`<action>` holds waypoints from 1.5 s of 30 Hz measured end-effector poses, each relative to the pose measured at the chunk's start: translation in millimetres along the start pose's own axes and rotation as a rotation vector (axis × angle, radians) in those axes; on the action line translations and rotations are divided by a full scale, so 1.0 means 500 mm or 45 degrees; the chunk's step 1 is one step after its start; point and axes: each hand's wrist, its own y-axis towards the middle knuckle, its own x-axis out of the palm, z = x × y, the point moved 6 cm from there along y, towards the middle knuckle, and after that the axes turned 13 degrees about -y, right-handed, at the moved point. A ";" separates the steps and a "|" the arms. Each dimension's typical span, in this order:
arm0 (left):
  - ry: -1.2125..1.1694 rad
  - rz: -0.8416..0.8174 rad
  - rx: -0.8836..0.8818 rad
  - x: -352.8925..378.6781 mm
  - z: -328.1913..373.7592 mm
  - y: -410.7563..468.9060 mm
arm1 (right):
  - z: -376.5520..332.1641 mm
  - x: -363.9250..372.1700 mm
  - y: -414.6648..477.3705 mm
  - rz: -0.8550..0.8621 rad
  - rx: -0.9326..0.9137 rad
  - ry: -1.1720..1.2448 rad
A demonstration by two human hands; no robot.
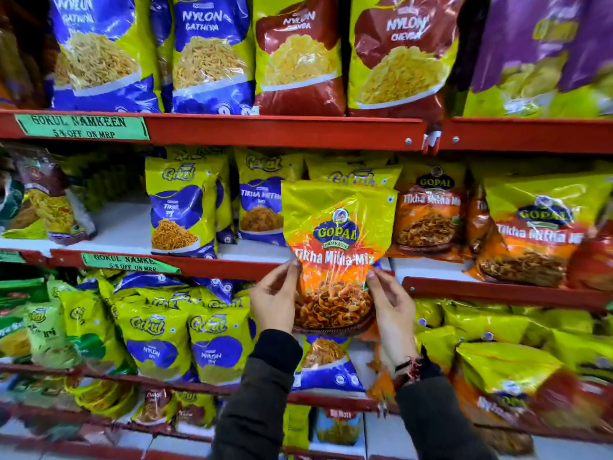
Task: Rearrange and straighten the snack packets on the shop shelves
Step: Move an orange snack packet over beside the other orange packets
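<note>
I hold a yellow-and-orange Gopal Tikha Mitha Mix packet (335, 247) upright in front of the middle shelf (212, 263). My left hand (274, 298) grips its lower left edge and my right hand (391, 308) grips its lower right edge. Behind it stand yellow-and-blue Gokul packets (180, 207). To its right, more Gopal Tikha Mitha Mix packets (431, 210) sit on the same shelf, some leaning.
The top shelf (285, 131) carries large Nylon Gathiya (209, 51) and Nylon Chevda packets (298, 54). The lower shelf holds Gokul Nylon Sev packets (215, 343) and tumbled yellow packets (504, 363) at right. A bare patch of middle shelf (122, 224) lies at left.
</note>
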 end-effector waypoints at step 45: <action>0.070 -0.209 -0.041 0.446 -0.173 -0.048 | -0.042 -0.396 0.290 0.625 -0.071 -0.267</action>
